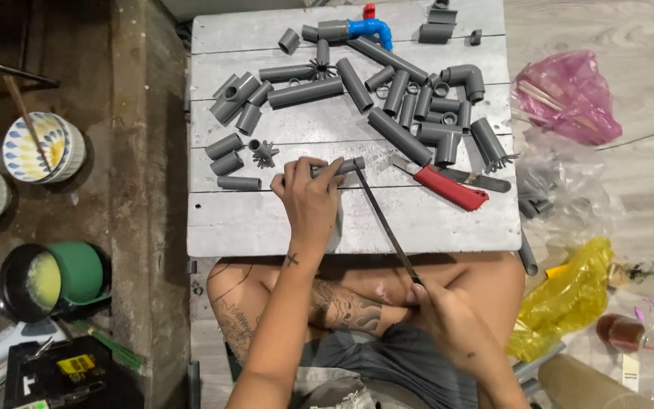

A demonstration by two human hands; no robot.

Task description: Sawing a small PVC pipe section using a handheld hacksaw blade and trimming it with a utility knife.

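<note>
My left hand presses down on a short grey pipe, fingers curled over it so only its right end shows past my knuckles. The pipe lies on the grey plank surface, near the middle of the front half. My right hand is closed around the handle end of a thin saw blade, down by my lap. The blade runs up and to the left from that hand, and its far tip meets the pipe just beside my left fingers.

To the right of the blade, a cutter with a red handle rests on the surface, clear of both hands. Behind it is a loose heap of grey pipe pieces (straight lengths, elbows, a few rings), and a blue elbow fitting sits at the far edge. On the left side of the surface, 3 short pipe stubs lie near each other, with a small spiky grey piece just beside them.

Off the surface to my left, a patterned bowl and a green cup stand on the floor. To my right lie a pink bag and a yellow bag.
</note>
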